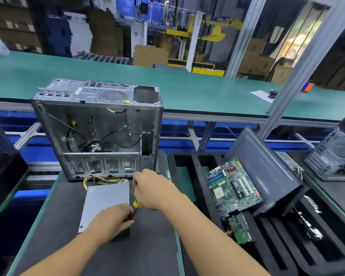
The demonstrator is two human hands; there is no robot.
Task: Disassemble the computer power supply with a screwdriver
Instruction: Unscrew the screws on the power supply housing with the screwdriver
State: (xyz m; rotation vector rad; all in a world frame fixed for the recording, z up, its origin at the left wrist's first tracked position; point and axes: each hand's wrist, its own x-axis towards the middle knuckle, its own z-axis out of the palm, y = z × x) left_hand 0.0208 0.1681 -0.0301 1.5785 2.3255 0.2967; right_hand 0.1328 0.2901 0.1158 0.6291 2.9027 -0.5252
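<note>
the left hand (113, 220) covers the psu's (106, 200) near right corner, and the screwdriver's (136, 204) tip is lost behind its fingers. the right hand (149, 189) hides most of the handle, so only a yellow band shows. both forearms (217, 240) run off the bottom edge. a 2nd case (335, 154) is cut by the right edge. the dark bits (273, 93) on the far bench (187, 84) are too small to tell.

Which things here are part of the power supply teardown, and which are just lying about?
In the job: grey metal power supply box; yellow-handled screwdriver, gripped by right hand, shaft pinched by left hand.
Lying about: open grey metal computer case; green motherboard; dark grey side panel; small green circuit board.
</note>
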